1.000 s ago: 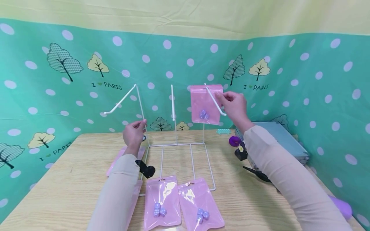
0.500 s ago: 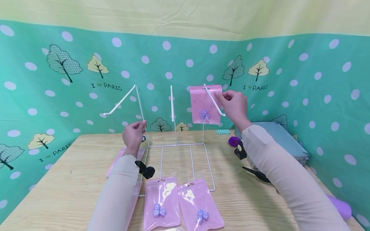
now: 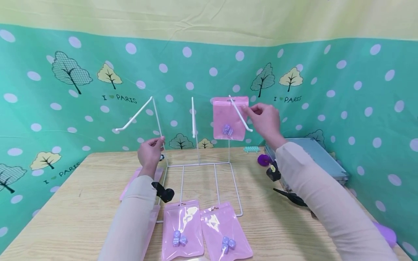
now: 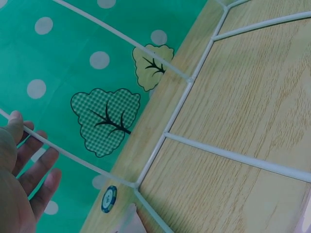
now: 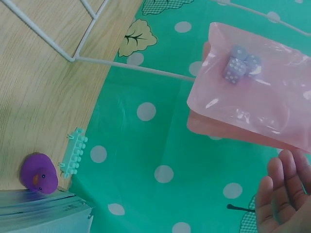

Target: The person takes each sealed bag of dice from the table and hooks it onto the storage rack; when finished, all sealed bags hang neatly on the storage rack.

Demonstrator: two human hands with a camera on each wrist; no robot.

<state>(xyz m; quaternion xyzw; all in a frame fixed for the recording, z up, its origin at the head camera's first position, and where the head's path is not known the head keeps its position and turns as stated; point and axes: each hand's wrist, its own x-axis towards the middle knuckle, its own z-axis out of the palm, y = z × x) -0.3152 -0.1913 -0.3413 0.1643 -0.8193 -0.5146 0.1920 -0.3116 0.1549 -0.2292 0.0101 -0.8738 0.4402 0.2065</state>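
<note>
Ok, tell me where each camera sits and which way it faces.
Head: worn on the head, faces forward and down at the wire rack; both hands and sleeves show.
Left wrist: looks along the left hand at the rack's base.
Right wrist: looks past the right hand's fingers at the hanging pink bag.
Shared: that bag and the purple duck also show in the head view.

From the head we look forward and slightly down over the bench (image 3: 81, 203) at the whole white wire rack (image 3: 199, 165) against the dotted backdrop. Our left wrist view sits close to the rack's base wires (image 4: 192, 80), looking along the bench toward the backdrop. Our right wrist view looks up close at the hanging pink pouch (image 5: 257, 97); both wrist views share that rack with the head view.
</note>
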